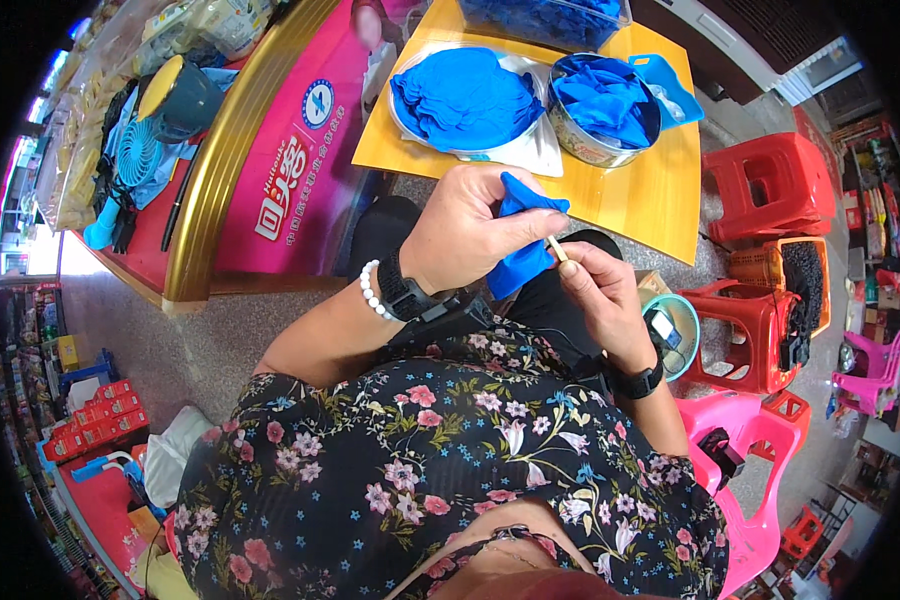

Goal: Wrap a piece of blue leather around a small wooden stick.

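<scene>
My left hand (465, 230) is closed on a piece of blue fabric (517, 268), its thumb pressed along the upper part while the lower corner hangs free. Between the thumb and fingers of my right hand (605, 295) is a short, pale wooden stick (557, 249), whose far end meets the fabric by my left thumb. Beyond my hands, on a yellow table (610, 195), a pile of blue fabric pieces (465, 98) covers a plate. Beside it a round tin (595, 152) holds more folded blue pieces.
A clear box (560, 25) of blue fabric and a blue plastic basket (675, 90) stand farther back on the table. A pink counter with a gold edge (210, 150) rises at left. Red stools (765, 185), a pink chair (760, 500) and a pale green bucket (682, 350) are at right.
</scene>
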Motion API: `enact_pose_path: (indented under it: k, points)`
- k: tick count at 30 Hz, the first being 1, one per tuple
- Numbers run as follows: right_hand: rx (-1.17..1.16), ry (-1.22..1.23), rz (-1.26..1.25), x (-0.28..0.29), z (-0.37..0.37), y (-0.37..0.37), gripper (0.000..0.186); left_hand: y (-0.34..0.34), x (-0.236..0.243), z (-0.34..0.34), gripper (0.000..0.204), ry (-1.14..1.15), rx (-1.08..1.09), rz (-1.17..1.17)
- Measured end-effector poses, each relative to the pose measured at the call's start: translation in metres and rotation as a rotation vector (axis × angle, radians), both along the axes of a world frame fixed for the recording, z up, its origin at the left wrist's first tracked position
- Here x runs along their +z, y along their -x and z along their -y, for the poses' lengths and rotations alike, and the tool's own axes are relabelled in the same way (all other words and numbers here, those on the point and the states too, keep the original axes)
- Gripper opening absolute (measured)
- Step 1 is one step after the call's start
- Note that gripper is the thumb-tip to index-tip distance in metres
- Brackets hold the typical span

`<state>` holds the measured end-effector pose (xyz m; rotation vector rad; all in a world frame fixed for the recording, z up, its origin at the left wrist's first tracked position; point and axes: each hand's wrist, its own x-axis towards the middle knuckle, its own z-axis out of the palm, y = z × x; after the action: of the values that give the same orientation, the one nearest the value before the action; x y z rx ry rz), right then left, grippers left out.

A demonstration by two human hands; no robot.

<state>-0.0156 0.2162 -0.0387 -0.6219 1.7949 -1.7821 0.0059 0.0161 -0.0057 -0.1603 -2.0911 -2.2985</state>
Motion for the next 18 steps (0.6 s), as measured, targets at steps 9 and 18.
enact_pose_path:
  k: [9, 18]
  points:
    - [0.013, -0.057, -0.041, 0.006, -0.002, 0.004, 0.02, -0.001, 0.002, -0.005, 0.005, -0.031, 0.054, 0.042]
    - [-0.037, -0.02, 0.01, 0.008, -0.001, 0.003, 0.02, -0.002, 0.009, -0.006, 0.016, -0.18, 0.089, 0.048]
